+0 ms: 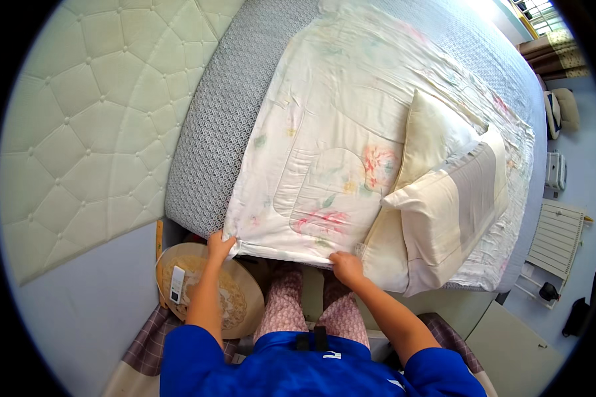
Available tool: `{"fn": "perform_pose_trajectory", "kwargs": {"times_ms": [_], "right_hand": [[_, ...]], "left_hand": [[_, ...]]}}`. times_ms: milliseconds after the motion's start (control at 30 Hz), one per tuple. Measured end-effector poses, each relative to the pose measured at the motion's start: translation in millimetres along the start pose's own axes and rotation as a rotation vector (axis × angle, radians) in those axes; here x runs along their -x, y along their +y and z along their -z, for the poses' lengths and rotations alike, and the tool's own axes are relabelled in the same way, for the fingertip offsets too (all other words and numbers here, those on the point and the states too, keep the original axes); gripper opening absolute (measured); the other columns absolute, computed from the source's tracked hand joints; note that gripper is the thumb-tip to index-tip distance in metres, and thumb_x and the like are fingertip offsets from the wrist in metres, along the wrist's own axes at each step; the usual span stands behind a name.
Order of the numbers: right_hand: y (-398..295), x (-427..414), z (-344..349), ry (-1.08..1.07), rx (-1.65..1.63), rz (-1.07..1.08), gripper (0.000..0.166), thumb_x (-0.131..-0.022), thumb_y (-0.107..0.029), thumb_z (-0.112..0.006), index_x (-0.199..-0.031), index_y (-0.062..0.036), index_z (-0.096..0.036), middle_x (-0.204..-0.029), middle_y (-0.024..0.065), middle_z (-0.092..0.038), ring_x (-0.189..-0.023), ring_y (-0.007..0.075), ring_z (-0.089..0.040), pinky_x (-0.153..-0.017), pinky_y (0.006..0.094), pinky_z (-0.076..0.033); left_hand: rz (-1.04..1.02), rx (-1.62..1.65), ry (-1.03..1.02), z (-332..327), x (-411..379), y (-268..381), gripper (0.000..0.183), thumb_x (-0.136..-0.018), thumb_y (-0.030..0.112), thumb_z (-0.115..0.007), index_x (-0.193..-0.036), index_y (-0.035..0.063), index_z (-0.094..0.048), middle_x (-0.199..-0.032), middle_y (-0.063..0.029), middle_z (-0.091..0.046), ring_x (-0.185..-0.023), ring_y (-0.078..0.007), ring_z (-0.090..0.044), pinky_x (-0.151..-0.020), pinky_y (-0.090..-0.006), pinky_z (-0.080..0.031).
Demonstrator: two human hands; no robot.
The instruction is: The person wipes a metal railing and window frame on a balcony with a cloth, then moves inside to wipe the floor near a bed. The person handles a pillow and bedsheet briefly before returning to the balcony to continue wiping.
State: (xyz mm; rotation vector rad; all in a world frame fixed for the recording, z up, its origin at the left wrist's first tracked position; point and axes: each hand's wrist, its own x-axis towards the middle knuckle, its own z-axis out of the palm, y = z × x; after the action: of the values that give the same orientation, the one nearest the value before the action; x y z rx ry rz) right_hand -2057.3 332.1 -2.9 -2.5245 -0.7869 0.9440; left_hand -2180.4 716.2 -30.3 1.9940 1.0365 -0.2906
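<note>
A white quilt with a faded floral print (337, 178) lies spread over a bed with a grey patterned sheet (228, 109). My left hand (220, 246) pinches the quilt's near left corner. Farther along the same near edge, my right hand (347, 268) grips the hem, close to the pillows. Between my hands the edge runs nearly straight along the bedside. A cream pillow (427, 129) rests on the quilt's right part. Partly over it lies another pillow, cream with a grey band (452, 213), tilted and rumpled. My fingertips are partly hidden by the fabric.
Left of the bed stands a tufted cream headboard (94, 124). A round side table (248, 302) near my left forearm holds a white remote control (177, 285). A checked curtain (151, 337) hangs beside it. On the right floor are a slatted white rack (556, 238) and a cabinet (511, 337).
</note>
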Motion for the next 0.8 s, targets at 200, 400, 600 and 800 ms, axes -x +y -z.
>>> {"fn": "perform_pose_trajectory", "kwargs": {"times_ms": [200, 400, 600, 800], "right_hand": [[-4, -5, -50, -0.347, -0.086, 0.059, 0.022, -0.078, -0.013, -0.054, -0.095, -0.0132, -0.067, -0.091, 0.0128, -0.066, -0.084, 0.0337, -0.063, -0.076, 0.0461, -0.05], [-34, -14, 20, -0.085, -0.485, 0.046, 0.03, -0.078, -0.012, -0.06, -0.108, -0.0125, -0.063, -0.104, 0.0131, -0.064, -0.095, 0.0332, -0.061, -0.083, 0.0417, -0.049], [40, -196, 127, 0.696, -0.222, 0.075, 0.05, -0.077, -0.004, -0.058, -0.127, 0.001, -0.048, -0.133, 0.0223, -0.047, -0.125, 0.0374, -0.044, -0.105, 0.0412, -0.034], [88, -318, 105, 0.864, 0.321, -0.344, 0.06, -0.086, -0.027, -0.055, -0.139, -0.0049, -0.036, -0.147, 0.0144, -0.034, -0.136, 0.0317, -0.03, -0.111, 0.0463, -0.022]], "left_hand": [[0.157, -0.1, -0.029, -16, -26, -34, 0.046, -0.062, 0.032, -0.075, -0.095, 0.0019, -0.065, -0.091, -0.02, -0.067, -0.088, -0.0354, -0.063, -0.078, -0.0427, -0.048], [-0.004, -0.058, 0.37, 19, -29, 13, 0.041, -0.072, 0.016, -0.074, -0.109, 0.0048, -0.06, -0.105, -0.0133, -0.061, -0.099, -0.0288, -0.059, -0.086, -0.0376, -0.047], [-0.66, 0.112, 0.309, -62, -81, 207, 0.046, -0.072, 0.013, -0.072, -0.116, 0.005, -0.06, -0.118, -0.0169, -0.058, -0.111, -0.0346, -0.054, -0.095, -0.0428, -0.04], [-0.907, -0.124, 0.257, -154, -176, 319, 0.044, -0.079, 0.027, -0.067, -0.121, 0.0185, -0.06, -0.137, -0.0113, -0.047, -0.12, -0.0319, -0.045, -0.097, -0.0452, -0.032]]}}
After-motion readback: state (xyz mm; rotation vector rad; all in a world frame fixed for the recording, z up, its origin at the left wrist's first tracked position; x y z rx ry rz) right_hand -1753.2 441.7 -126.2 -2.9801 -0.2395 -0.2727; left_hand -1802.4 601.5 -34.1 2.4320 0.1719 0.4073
